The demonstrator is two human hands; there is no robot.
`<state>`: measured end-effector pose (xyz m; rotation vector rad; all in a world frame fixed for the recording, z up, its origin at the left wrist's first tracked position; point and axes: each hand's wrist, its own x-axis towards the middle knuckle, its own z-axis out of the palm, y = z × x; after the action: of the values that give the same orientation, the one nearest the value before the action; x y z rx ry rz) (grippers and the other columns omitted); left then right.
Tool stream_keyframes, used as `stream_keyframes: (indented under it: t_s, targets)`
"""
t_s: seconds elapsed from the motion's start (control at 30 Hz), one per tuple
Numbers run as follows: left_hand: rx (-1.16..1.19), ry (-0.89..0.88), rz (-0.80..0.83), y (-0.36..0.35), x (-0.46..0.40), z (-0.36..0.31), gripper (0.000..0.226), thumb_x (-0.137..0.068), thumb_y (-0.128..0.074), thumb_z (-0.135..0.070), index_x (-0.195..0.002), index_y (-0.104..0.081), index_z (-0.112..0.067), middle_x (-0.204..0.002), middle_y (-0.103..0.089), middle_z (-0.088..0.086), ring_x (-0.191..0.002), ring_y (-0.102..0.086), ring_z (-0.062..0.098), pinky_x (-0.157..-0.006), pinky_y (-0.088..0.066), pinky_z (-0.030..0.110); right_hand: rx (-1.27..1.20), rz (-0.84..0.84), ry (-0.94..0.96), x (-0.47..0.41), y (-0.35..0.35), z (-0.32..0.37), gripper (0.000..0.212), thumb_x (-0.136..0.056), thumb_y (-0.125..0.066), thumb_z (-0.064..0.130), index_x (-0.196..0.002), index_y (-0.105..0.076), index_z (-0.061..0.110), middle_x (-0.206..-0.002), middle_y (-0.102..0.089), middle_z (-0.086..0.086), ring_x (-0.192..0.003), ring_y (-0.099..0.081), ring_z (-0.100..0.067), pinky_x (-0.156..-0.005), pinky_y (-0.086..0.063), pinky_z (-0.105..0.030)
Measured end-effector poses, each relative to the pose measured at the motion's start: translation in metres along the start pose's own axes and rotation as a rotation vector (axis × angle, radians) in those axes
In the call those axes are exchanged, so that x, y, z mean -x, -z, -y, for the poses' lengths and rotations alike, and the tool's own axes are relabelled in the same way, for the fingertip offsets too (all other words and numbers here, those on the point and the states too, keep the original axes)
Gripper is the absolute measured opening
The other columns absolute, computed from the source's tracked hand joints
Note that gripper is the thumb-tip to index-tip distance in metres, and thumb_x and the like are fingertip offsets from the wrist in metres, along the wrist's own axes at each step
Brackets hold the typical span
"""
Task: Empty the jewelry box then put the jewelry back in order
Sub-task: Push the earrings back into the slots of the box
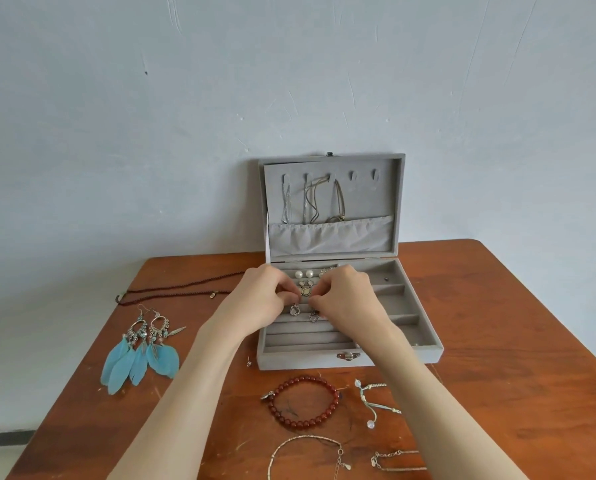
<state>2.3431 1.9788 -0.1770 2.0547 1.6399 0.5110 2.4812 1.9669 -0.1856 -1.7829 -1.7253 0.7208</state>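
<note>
Your jewelry box (pixel 407 344) stood open at the back of the tabletop (pixel 497 358), its lid upright against the wall. Both of your hands reached into the ring rows at the box's left half. Your left hand (pixel 262 299) had its fingers curled inward and your right hand (pixel 348 296) likewise, their fingertips meeting over a small earring (pixel 305 292) in those rows. Each grip looked closed in a pinch, but your knuckles hid the fingertips, so what exactly each held was hard to make out. Behind your hands, 2 pearl studs (pixel 304 273) sat in the box's rear row; just in front of your fingers, 2 small silver pieces (pixel 303 313) lay in the rows, partly covered. Chains (pixel 310 202) hung from hooks inside the lid, their lower ends hidden in its pocket.

Left of the box lay 2 blue feather earrings (pixel 140 355) and a dark bead necklace (pixel 178 289). In front of the box lay a red bead bracelet (pixel 303 401) and a pale cord bracelet (pixel 376 400). Nearer you, 2 thin chain bracelets (pixel 307 445) were cut off by your right forearm and the frame's edge.
</note>
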Motion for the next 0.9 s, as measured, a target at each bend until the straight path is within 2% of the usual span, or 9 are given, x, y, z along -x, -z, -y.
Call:
stream_keyframes:
  t_s: [0.13, 0.3, 0.4, 0.53, 0.63, 0.73, 0.9]
  targets:
    - [-0.006, -0.022, -0.017, -0.006, -0.002, 0.003, 0.013, -0.088, -0.06, -0.016, -0.093, -0.072, -0.019, -0.091, -0.066, 0.0, -0.077, -0.053, 0.008, -0.056, -0.032, 0.009, 0.024, -0.018, 0.004, -0.002, -0.005, -0.001, 0.016, -0.083, -0.056, 0.008, -0.088, -0.071, 0.013, -0.097, -0.067, -0.014, -0.093, -0.06, -0.027, -0.067, -0.043, -0.026]
    - [0.028, -0.041, -0.068, -0.01, 0.0, 0.006, 0.013, -0.086, -0.061, -0.014, -0.085, -0.07, -0.023, -0.081, -0.061, -0.009, -0.071, -0.053, 0.0, -0.058, -0.034, 0.008, 0.011, -0.023, 0.003, -0.001, -0.006, -0.001, 0.019, -0.082, -0.055, 0.008, -0.089, -0.072, 0.013, -0.096, -0.067, -0.014, -0.092, -0.06, -0.028, -0.067, -0.042, -0.026]
    - [0.031, -0.051, -0.105, -0.013, 0.0, 0.007, 0.016, -0.085, -0.063, -0.015, -0.076, -0.063, -0.029, -0.078, -0.061, -0.008, -0.07, -0.054, 0.001, -0.058, -0.037, 0.01, -0.006, -0.018, -0.002, -0.001, -0.006, -0.002, 0.019, -0.081, -0.055, 0.008, -0.088, -0.071, 0.015, -0.094, -0.068, -0.011, -0.092, -0.059, -0.025, -0.066, -0.041, -0.025]
    - [0.024, -0.059, -0.148, -0.017, 0.003, 0.007, 0.018, -0.085, -0.063, -0.015, -0.075, -0.06, -0.03, -0.071, -0.055, -0.015, -0.067, -0.052, 0.0, -0.056, -0.035, 0.009, -0.047, -0.04, 0.024, 0.001, -0.004, -0.004, 0.016, -0.08, -0.056, 0.006, -0.084, -0.07, 0.014, -0.088, -0.068, -0.006, -0.088, -0.059, -0.02, -0.067, -0.041, -0.023]
    - [0.029, -0.063, -0.154, -0.017, 0.004, 0.008, 0.014, -0.086, -0.062, -0.015, -0.081, -0.066, -0.027, -0.073, -0.055, -0.017, -0.068, -0.051, -0.001, -0.056, -0.034, 0.008, -0.045, -0.063, 0.044, 0.003, -0.005, -0.005, 0.017, -0.08, -0.056, 0.004, -0.083, -0.07, 0.013, -0.084, -0.068, -0.005, -0.082, -0.058, -0.018, -0.067, -0.041, -0.023]
    - [0.039, -0.074, -0.155, -0.016, 0.005, 0.009, 0.014, -0.088, -0.059, -0.015, -0.088, -0.07, -0.023, -0.083, -0.062, -0.01, -0.078, -0.053, 0.004, -0.066, -0.036, 0.013, -0.035, -0.085, 0.062, 0.003, -0.008, -0.005, 0.016, -0.08, -0.057, 0.005, -0.083, -0.071, 0.013, -0.085, -0.069, -0.007, -0.08, -0.057, -0.018, -0.068, -0.042, -0.023]
    - [0.012, -0.108, -0.17, -0.012, 0.008, 0.009, 0.013, -0.088, -0.059, -0.021, -0.095, -0.071, -0.022, -0.095, -0.065, -0.003, -0.09, -0.052, 0.01, -0.076, -0.035, 0.02, -0.041, -0.099, 0.076, 0.003, -0.01, -0.005, 0.015, -0.081, -0.059, 0.007, -0.083, -0.072, 0.013, -0.086, -0.07, -0.009, -0.086, -0.061, -0.022, -0.073, -0.046, -0.025]
